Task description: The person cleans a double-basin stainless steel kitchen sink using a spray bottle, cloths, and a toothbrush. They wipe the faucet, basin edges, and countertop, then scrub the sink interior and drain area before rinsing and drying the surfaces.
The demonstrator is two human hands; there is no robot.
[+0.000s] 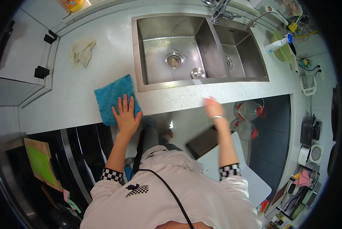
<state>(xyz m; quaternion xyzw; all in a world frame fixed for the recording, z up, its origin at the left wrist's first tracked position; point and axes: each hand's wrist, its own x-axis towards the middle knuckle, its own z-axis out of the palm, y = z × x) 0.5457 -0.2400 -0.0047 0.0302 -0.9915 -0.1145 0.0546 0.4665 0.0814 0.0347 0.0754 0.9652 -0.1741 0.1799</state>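
A teal fluffy cloth [106,91] lies spread on the white countertop [73,94], left of the double steel sink [171,28], its near edge reaching the counter's front edge. My left hand [126,116] rests flat on this cloth with the fingers apart. My right hand [214,107], blurred, is at the front edge of the counter below the sink; its fingers cannot be made out clearly. Farther back on the left is a crumpled cream cloth [81,53]. A round metal strainer [198,73] sits in the larger basin.
A chrome faucet [219,13] stands behind the sink. To its right are a white bottle with a blue cap [278,45] and a green basin [284,53]. Large plastic bottles [247,110] stand below the counter at right. A cutting board [42,163] is at lower left.
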